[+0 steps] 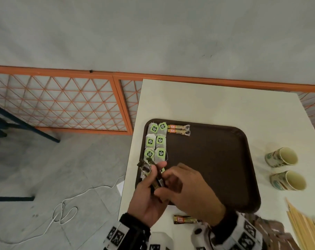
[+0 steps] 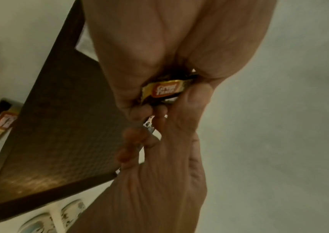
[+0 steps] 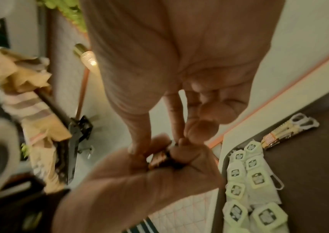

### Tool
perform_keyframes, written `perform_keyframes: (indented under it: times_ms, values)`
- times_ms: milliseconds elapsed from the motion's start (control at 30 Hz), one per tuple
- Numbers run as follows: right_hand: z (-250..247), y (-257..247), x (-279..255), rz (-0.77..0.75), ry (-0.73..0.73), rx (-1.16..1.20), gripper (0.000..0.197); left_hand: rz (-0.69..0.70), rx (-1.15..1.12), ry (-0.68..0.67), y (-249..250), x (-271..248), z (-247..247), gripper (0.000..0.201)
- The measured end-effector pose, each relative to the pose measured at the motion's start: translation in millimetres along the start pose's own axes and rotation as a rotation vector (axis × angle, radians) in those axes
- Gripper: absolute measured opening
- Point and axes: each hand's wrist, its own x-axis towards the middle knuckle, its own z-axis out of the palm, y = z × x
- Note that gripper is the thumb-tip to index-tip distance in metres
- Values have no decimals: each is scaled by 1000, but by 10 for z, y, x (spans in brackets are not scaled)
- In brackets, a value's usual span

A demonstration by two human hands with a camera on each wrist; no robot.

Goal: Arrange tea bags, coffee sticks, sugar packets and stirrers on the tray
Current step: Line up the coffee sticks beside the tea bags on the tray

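The left hand [image 1: 149, 201] is gripping a small bundle of gold-and-brown foil coffee sticks [image 1: 150, 175], long axes pointing away beyond its fingertips. The right hand [image 1: 191, 188], directly beside it, is pinching one stick at the bundle's near end, just above the brown plastic tray [image 1: 216, 159].

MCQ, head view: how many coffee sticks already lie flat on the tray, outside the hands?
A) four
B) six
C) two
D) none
C: two coffee sticks lie side by side at the far edge of the tray, right of the tea bags; the left hand grips more, and one lies off the tray on the table.
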Motion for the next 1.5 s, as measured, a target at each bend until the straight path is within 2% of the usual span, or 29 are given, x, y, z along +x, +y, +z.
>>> perform_keyframes:
  times_ms: [133,367,433,500,600,700,767,800,867,933,967,1067,1100,1167,1233,1333,1400,1500]
  values:
    - [-20,129,-149,91,98,13,33,-47,46,-35,-228,-27,71,42]
    - [-302,344,-366,124,103,144,13,-86,314,-95,-376,-94,168,47]
    - [-385,393,-406,56,114,310,5,-64,436,-20,-349,-76,140,46]
    - [-446,420,-449,-40,98,514,13,-51,500,31,-322,-72,125,40]
    - [-469,476,-487,-93,10,733,17,-58,565,-33,-301,-124,168,30]
    - [-441,503,-494,-84,-76,822,14,10,708,-101,-297,-165,203,18]
    - [-431,527,-503,-19,-93,835,16,90,746,-75,-296,-168,212,15]
    - [-434,541,-504,50,-82,889,20,141,750,-26,-293,-163,224,14]
    - [-449,606,-521,195,-74,1182,33,263,748,110,-273,-136,225,16]
    - [-464,626,-512,261,-66,1377,40,366,783,224,-250,-99,211,16]
    - [-463,603,-493,301,-36,1330,35,392,820,251,-243,-83,202,15]
    - [-421,509,-366,386,104,784,16,408,881,310,-227,-16,153,13]
    - [-420,497,-293,387,119,694,14,394,856,337,-209,13,131,13]
    - [-419,586,-82,399,144,641,12,368,776,378,-142,66,69,18]
    - [-403,782,202,474,215,581,10,354,744,404,-47,77,-6,21]
    - [-369,1086,636,607,287,580,9,327,832,411,82,17,-125,19]
    - [-365,1220,852,679,288,524,17,299,870,421,154,-21,-209,20]
    - [-435,1338,938,726,299,3,28,257,891,433,226,-32,-337,23]
